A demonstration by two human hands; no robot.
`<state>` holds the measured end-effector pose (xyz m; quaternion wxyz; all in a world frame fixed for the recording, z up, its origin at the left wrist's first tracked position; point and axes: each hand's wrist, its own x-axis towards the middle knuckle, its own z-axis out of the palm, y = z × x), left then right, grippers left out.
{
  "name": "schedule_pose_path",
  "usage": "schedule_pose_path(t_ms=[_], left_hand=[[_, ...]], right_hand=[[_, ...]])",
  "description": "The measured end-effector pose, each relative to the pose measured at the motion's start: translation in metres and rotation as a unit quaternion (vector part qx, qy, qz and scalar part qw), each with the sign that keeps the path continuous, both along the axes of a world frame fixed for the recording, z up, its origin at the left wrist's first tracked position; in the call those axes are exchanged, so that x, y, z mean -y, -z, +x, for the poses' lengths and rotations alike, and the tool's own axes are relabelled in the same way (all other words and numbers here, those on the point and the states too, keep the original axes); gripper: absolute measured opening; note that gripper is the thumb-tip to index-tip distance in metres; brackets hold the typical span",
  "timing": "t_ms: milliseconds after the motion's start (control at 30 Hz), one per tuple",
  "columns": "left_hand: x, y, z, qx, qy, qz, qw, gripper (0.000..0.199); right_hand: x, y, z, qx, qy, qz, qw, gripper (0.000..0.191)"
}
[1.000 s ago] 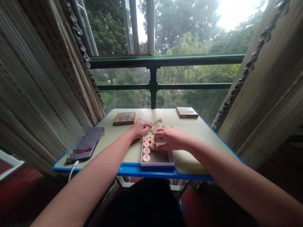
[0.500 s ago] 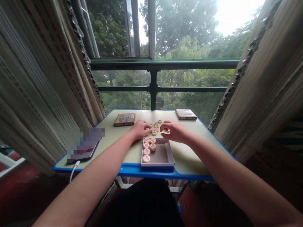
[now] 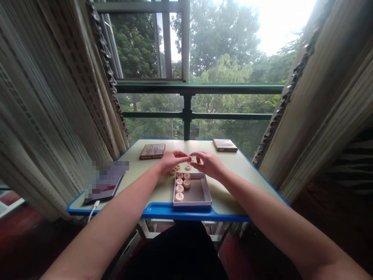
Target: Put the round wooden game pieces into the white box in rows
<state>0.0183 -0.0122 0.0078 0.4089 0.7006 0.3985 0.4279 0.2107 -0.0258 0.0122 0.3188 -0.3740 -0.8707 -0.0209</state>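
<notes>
My left hand [image 3: 174, 160] and my right hand [image 3: 207, 163] meet fingertip to fingertip above the table, just beyond a shallow open box [image 3: 207, 190]. Between their fingertips is a small round wooden Chinese chess piece [image 3: 190, 159], partly hidden. The left thumb and forefinger pinch it; the right fingers curl in from the other side. In the box, several red-lettered pieces [image 3: 179, 189] fill the left column and part of a second one. A loose piece [image 3: 188, 167] lies beyond the box's far rim. More lie beside the left hand and partly under the right.
On the pale blue-edged table [image 3: 145, 182], a flat brown box [image 3: 152, 151] lies at the back left, another flat box [image 3: 225, 145] at the back right. A dark, blurred device [image 3: 106, 184] with a white cable [image 3: 92, 210] rests at the left edge. Curtains flank the window.
My hands have come together from either side of the loose pieces and now meet at one piece. The view has tilted up slightly. The pieces in the box look the same.
</notes>
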Motion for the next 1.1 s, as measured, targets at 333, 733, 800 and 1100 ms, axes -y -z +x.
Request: schedule_pose_path(t_ms=[333,733,800,1100], left_hand=[[-0.001,0.000,-0.002,0.004,-0.026,-0.003,1.000,0.033],[-0.014,0.017,-0.015,-0.314,-0.133,0.196,0.920,0.029],[-0.014,0.017,-0.016,-0.339,-0.124,0.212,0.908,0.029],[-0.018,0.021,-0.018,-0.358,-0.133,0.229,0.895,0.030]], right_hand=[[0.015,-0.019,0.004,0.011,-0.054,-0.047,0.997,0.017],[0.050,-0.032,-0.004,0.238,-0.110,-0.192,0.946,0.022],[0.050,-0.033,-0.004,0.247,-0.096,-0.195,0.944,0.026],[0.049,-0.034,-0.007,0.254,-0.089,-0.202,0.942,0.029]])
